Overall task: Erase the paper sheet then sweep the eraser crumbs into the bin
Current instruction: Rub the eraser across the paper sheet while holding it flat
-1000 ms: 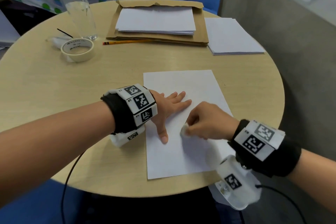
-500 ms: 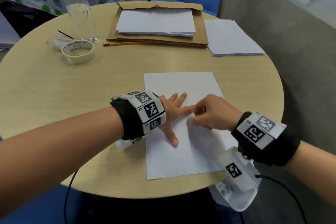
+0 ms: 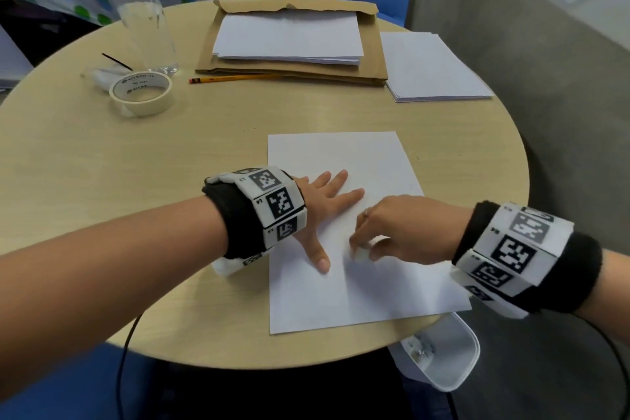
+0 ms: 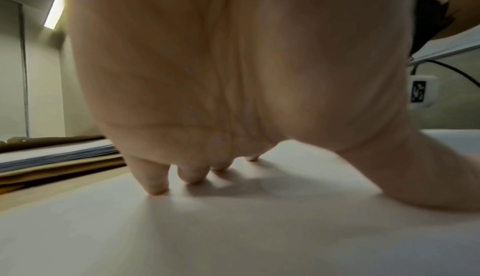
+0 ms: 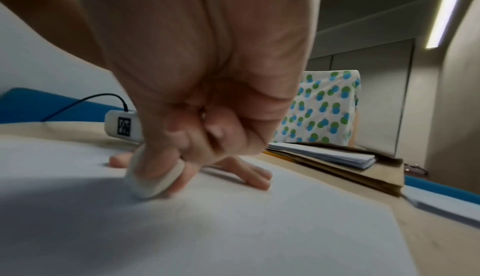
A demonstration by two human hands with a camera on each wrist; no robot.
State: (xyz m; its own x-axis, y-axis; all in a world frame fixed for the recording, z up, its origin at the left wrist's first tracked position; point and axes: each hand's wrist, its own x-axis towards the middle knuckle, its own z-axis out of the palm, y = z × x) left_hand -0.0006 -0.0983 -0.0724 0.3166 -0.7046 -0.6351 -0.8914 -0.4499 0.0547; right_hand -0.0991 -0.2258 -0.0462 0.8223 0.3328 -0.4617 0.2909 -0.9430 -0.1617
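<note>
erasing under way: right hand [image 3: 399, 228] pinches white eraser [image 5: 153, 180] on paper sheet [image 3: 371, 286], left hand [image 3: 324, 211] spread flat; sweeping outstanding, bin unseen.

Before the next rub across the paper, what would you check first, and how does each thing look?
1. Left hand flat on the paper sheet, pinning it: ok.
2. Right hand pinches the eraser: ok.
3. Eraser touching the sheet: ok.
4. Sheet fully on the table: not ok, its near right corner overhangs the edge.
5. Pencil marks left to erase: cannot tell.
6. Bin below the table edge for crumbs: ok.
</note>
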